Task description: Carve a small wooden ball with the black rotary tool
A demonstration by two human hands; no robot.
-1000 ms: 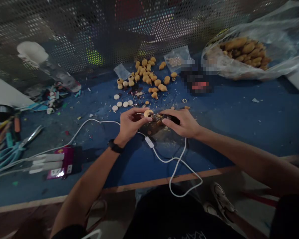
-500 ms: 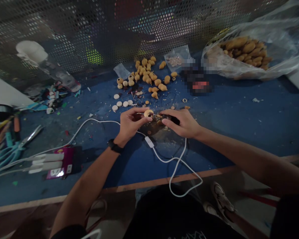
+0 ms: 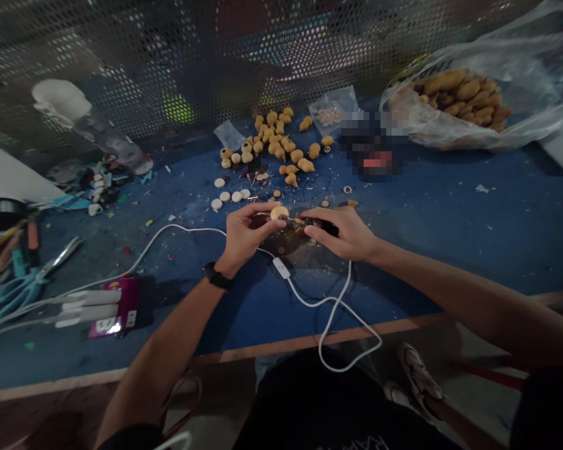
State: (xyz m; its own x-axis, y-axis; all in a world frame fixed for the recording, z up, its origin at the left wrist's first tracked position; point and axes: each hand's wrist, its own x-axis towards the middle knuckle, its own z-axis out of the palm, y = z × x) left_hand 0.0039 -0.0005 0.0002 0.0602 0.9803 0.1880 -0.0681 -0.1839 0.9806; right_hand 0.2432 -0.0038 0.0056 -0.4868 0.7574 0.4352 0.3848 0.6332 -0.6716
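Observation:
Between the fingertips of my left hand [image 3: 248, 232] is a small pale gourd [image 3: 278, 213], its cut side turned toward my right hand. My right hand [image 3: 347, 231] is wrapped round a dark corded rotary tool [image 3: 326, 226], whose thin metal bit points left and meets the gourd's edge or opening. Whether the bit is inside the gourd I cannot tell. A white cable [image 3: 319, 304] with an inline switch [image 3: 281, 267] loops below both hands. Shavings lie on the blue table [image 3: 281, 319] beneath the work.
Small gourds [image 3: 276, 137] are heaped beyond my hands, near several white discs [image 3: 236, 195]. A clear plastic bag [image 3: 431, 125] of gourds stands back right. To the left lie scissors [image 3: 37, 278], a purple power bank [image 3: 130, 306] with plugs and a clear bottle [image 3: 122, 147]. A perforated screen [image 3: 169, 62] rises behind.
The gourd has turned slightly in my left fingers, showing more of its pale face and less of the dark opening. Both hands stay in nearly the same place.

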